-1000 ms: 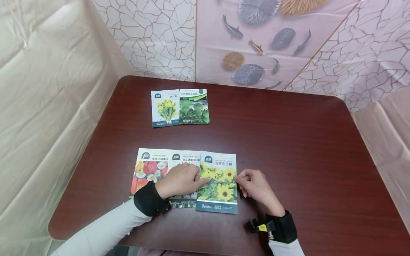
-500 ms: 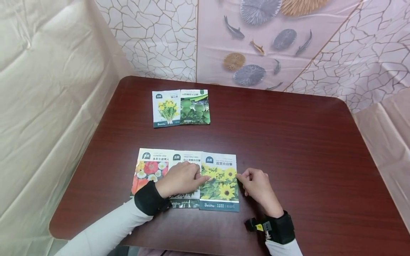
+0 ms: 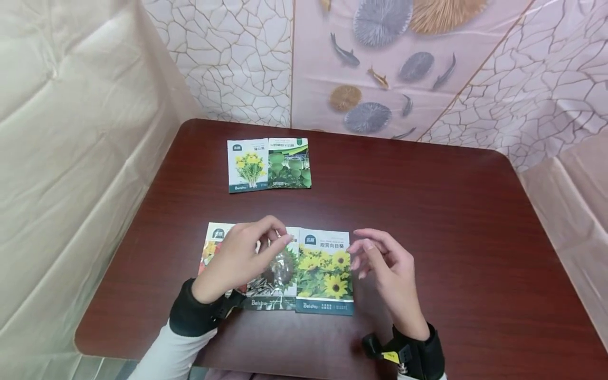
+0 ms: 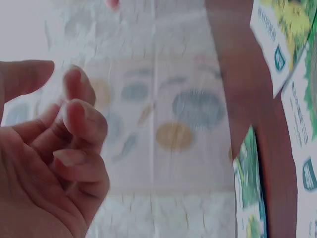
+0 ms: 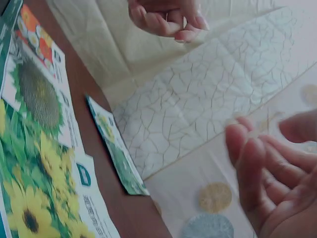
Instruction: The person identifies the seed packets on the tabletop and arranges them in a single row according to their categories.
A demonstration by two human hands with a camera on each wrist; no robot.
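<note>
Three seed packets lie side by side along the near part of the table. Yellow blooms cover the right seed packet [image 3: 325, 272]; the middle seed packet [image 3: 280, 295] pictures a large sunflower head. Of the left seed packet [image 3: 214, 237], with red and white flowers, much is hidden behind my left hand [image 3: 242, 256]. That hand hovers over the left and middle packets, fingers loosely bent, nothing in them in the left wrist view. My right hand [image 3: 387, 264] is raised at the right packet's right edge, fingers loosely bent and holding nothing in the right wrist view.
Farther back on the dark red table [image 3: 427, 211] lie two more seed packets edge to edge: a yellow-flowered packet [image 3: 248, 166] and a green packet [image 3: 290, 163]. A patterned cloth [image 3: 228, 58] hangs behind the table, with a cream cloth [image 3: 85, 158] along the left.
Both hands have lifted off the packets. The left moved up and slightly left, uncovering the sunflower picture; the right rose from the right packet's edge. The right packet earlier shifted slightly away from me.
</note>
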